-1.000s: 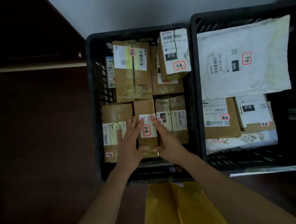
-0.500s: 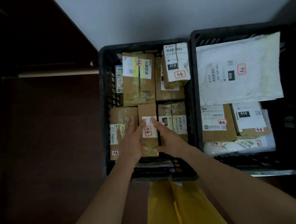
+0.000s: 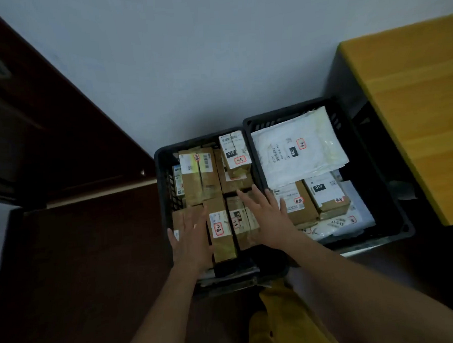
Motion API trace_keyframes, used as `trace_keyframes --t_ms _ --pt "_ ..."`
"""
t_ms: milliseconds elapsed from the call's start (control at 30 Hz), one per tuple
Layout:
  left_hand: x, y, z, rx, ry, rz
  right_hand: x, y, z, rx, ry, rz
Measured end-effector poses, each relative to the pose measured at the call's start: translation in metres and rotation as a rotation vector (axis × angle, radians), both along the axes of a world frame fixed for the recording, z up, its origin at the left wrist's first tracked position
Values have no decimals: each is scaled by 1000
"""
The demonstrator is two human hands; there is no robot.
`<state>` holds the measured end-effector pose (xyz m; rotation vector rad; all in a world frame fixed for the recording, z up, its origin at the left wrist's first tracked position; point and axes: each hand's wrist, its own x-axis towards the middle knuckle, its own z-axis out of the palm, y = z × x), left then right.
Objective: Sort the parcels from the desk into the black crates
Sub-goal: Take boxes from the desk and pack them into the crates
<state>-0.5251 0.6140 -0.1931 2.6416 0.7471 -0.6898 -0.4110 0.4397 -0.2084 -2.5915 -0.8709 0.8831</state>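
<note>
At the near edge of the left crate [image 3: 161, 190]: narrow brown parcel [image 3: 220, 230] sits label-up, wedged between neighbours.
Both hands flat, fingers straight, holding nothing; left hand [image 3: 191, 241] and right hand [image 3: 268, 219] flank it over adjacent boxes, probably squaring the row for a tight pack. Right crate [image 3: 385, 210] takes white mailer [image 3: 295, 149] on top.

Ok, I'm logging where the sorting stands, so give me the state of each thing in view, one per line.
left crate: packed with brown boxes.
right crate: holds white mailers and boxes.
narrow brown box: lying in the left crate between both hands, released.
large white mailer: lying flat on top in the right crate.
left hand: open, fingers straight, holding nothing.
right hand: open, fingers spread, holding nothing.
</note>
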Motion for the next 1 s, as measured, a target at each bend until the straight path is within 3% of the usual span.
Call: trace_keyframes --t_ms 300,533,800,1000 --pt "1 -26 77 97 -106 -152 -32 -53 88 41 -183 -167" --pt "40 -96 146 86 -249 -318 -31 -131 148 37 -278 -329" --pt "109 -227 205 104 -334 -538 -5 -260 209 78 -361 -515" --pt "167 -382 226 77 -427 -689 18 -398 228 66 -453 -659"
